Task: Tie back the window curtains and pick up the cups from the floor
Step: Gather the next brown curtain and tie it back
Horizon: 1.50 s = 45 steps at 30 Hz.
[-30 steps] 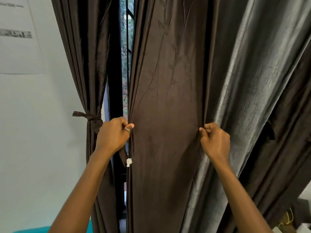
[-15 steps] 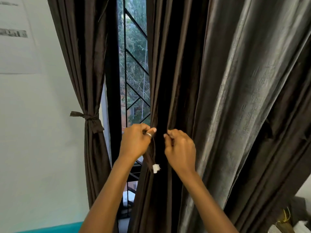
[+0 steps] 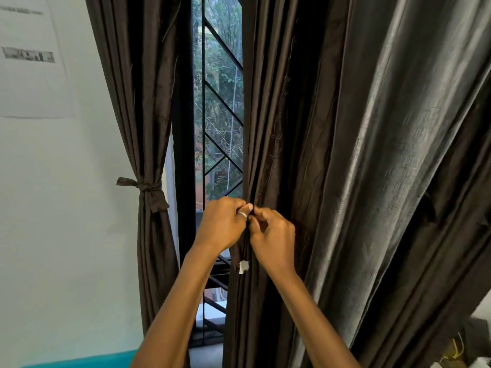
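Curtain work at the window: left hand (image 3: pixel 221 225) and right hand (image 3: pixel 273 240) together on the right curtain (image 3: pixel 279 128).
Both hands, fingers curled and touching each other, pinch the bunched edge of this dark brown curtain; a ring (image 3: pixel 242 214) sits on 1 left finger, and a dark strip (image 3: pixel 237 254) ending in a white tag (image 3: pixel 244 266) hangs just below them. Grey curtain fabric (image 3: pixel 398 155) falls in folds to the right. Farther left, the left curtain (image 3: pixel 148 248) hangs knotted by 1 tie-back (image 3: pixel 148 189), beside the black window grille (image 3: pixel 220 102) and a printed sheet (image 3: pixel 29 62) on the wall.
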{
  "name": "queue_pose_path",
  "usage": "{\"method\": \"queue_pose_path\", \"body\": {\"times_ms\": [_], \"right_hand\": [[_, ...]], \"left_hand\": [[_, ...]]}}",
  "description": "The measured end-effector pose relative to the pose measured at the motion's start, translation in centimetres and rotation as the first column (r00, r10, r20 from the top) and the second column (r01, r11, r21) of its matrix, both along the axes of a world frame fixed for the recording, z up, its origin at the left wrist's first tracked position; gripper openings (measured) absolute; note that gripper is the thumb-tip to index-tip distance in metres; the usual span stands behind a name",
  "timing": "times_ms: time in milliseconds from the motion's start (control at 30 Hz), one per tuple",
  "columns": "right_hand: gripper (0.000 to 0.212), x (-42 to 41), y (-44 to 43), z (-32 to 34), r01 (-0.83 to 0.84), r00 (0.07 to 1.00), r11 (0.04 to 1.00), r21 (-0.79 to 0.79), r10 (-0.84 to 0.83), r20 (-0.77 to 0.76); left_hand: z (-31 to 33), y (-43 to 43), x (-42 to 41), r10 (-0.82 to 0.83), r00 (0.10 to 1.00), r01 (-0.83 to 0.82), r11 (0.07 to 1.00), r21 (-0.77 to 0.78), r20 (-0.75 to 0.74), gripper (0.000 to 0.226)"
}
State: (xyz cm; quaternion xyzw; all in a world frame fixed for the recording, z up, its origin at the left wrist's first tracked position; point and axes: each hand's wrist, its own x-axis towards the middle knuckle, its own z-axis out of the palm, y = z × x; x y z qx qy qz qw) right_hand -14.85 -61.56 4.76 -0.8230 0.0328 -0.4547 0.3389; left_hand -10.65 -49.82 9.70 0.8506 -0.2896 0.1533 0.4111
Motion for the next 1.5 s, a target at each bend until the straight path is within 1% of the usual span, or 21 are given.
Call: {"method": "queue_pose_path", "body": {"times_ms": [133,200,267,300,367,433,467,567,633,767,933,967,1000,1067,1133,1167,1233,1267,1300,1367,1500], "right_hand": [[0.024,0.0,-0.1,0.0,-0.067,0.995,0.994,0.089,0.073,-0.066],[0.029,-0.3,-0.1,0.1,-0.111,0.99,0.983,0.145,0.122,-0.07],[0.036,-0.8,0.0,0.3,-0.147,0.983,0.965,0.218,0.167,-0.078],[0.041,-1.1,0.1,0.4,-0.164,0.978,0.952,0.259,0.191,-0.083],[0.052,-1.3,0.3,0.4,-0.196,0.97,0.924,0.328,0.231,-0.072],[0.057,-1.4,0.1,0.5,-0.206,0.968,0.909,0.362,0.245,-0.063],[0.058,-1.4,0.0,0.5,-0.208,0.967,0.906,0.369,0.247,-0.062],[0.057,-1.5,-0.3,0.5,-0.209,0.967,0.909,0.361,0.247,-0.061],[0.054,-1.5,-0.2,0.3,-0.211,0.968,0.915,0.343,0.244,-0.057],[0.053,-1.4,0.2,0.0,-0.215,0.967,0.909,0.358,0.248,-0.05],[0.048,-1.4,0.2,0.1,-0.247,0.954,0.909,0.335,0.288,-0.078],[0.045,-1.4,-0.1,0.1,-0.232,0.957,0.92,0.315,0.275,-0.097],[0.041,-1.3,-0.6,0.3,-0.179,0.971,0.943,0.282,0.214,-0.102],[0.031,-1.2,-1.9,0.6,0.051,0.998,0.976,0.212,-0.043,-0.043],[0.029,-1.6,-3.6,1.3,0.296,0.949,0.931,0.212,-0.312,0.042],[0.036,-1.8,-4.5,1.7,0.373,0.919,0.899,0.231,-0.392,0.041],[0.055,-2.0,-6.5,2.4,0.43,0.901,0.868,0.249,-0.428,-0.065],[0.059,-1.9,-7.3,2.7,0.423,0.906,0.875,0.237,-0.407,-0.116],[0.055,-1.8,-8.0,2.9,0.403,0.914,0.887,0.225,-0.38,-0.142],[0.035,-1.9,-9.4,3.3,0.377,0.924,0.895,0.237,-0.346,-0.163],[0.02,-3.3,-12.9,3.7,0.444,0.894,0.865,0.236,-0.407,-0.19]], "left_hand": [[0.2,0.0,-0.3,-0.031,1.0,0.031,0.998,0.048,-0.003,0.023],[0.5,0.1,-0.5,-0.028,0.999,0.029,0.998,0.053,-0.017,0.019],[0.7,0.0,-0.5,-0.016,1.0,0.018,0.997,0.073,-0.02,0.01],[0.7,0.0,-0.6,-0.002,1.0,0.002,0.996,0.086,-0.001,0.012],[0.5,-0.2,-0.5,0.039,0.999,-0.042,0.995,0.089,0.038,0.026],[0.2,-0.3,-0.4,0.064,0.995,-0.07,0.994,0.081,0.072,0.017],[0.1,-0.4,-0.4,0.075,0.995,-0.079,0.995,0.066,0.072,0.018],[-0.6,-0.7,-0.4,0.101,0.994,-0.1,0.995,-0.016,0.042,0.037],[-0.8,-1.0,-0.4,0.131,0.989,-0.129,0.991,-0.032,0.067,0.045],[-0.7,-1.4,-0.6,0.194,0.974,-0.192,0.981,-0.029,0.117,0.048],[-0.4,-1.2,-0.7,0.23,0.962,-0.231,0.973,-0.009,0.148,0.041],[-0.4,-1.1,-0.7,0.232,0.96,-0.235,0.972,0.0,0.155,0.042],[-0.3,-0.8,-0.6,0.232,0.96,-0.236,0.972,0.007,0.16,0.044],[-0.4,-0.4,-0.2,0.225,0.96,-0.228,0.974,-0.002,0.165,0.046],[-0.6,0.2,0.2,0.214,0.962,-0.212,0.977,-0.027,0.173,0.047],[-0.7,0.5,0.4,0.208,0.962,-0.205,0.978,-0.035,0.177,0.047],[-0.8,0.7,0.7,0.201,0.962,-0.198,0.979,-0.04,0.184,0.047],[-0.8,0.8,0.9,0.196,0.963,-0.192,0.981,-0.038,0.187,0.047],[-0.9,0.9,1.1,0.19,0.963,-0.187,0.982,-0.037,0.192,0.048],[-1.0,1.5,1.7,0.197,0.961,-0.194,0.98,-0.036,0.195,0.049],[-0.8,3.9,3.1,0.241,0.954,-0.232,0.97,-0.072,0.176,0.042]]}}
